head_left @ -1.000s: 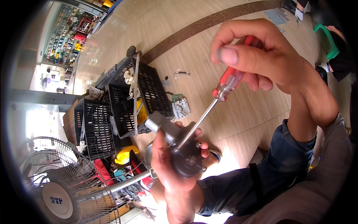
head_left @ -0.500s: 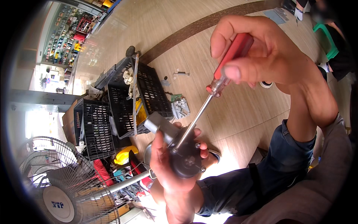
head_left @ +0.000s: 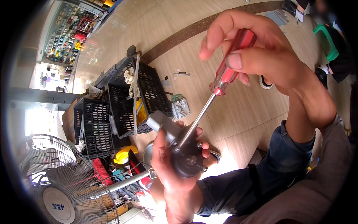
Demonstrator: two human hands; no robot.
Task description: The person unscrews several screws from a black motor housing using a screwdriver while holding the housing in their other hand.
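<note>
My left hand (head_left: 166, 164) is wrapped around a geared motor (head_left: 188, 158), which has a round black housing and a grey cylinder on one side. Bright screws or studs stand out from the housing's right edge. In my right hand (head_left: 276, 56) is a screwdriver (head_left: 228, 69) with a red, partly clear handle and a steel shaft. The thumb presses on the handle while a forefinger is lifted away from it. Slanting down to the left, the shaft meets a screw spot on the black housing, its tip hidden there.
Black plastic crates (head_left: 153, 89) holding white and yellow parts stand on the floor left of the motor. A caged fan (head_left: 59, 186) fills the lower left. Small metal parts (head_left: 180, 108) lie by the crates. A person's legs and a green stool (head_left: 326, 41) are at upper right.
The screwdriver handle has turned in my right hand, and the forefinger has come off it. Its shaft still meets the housing. The motor has shifted very slightly.
</note>
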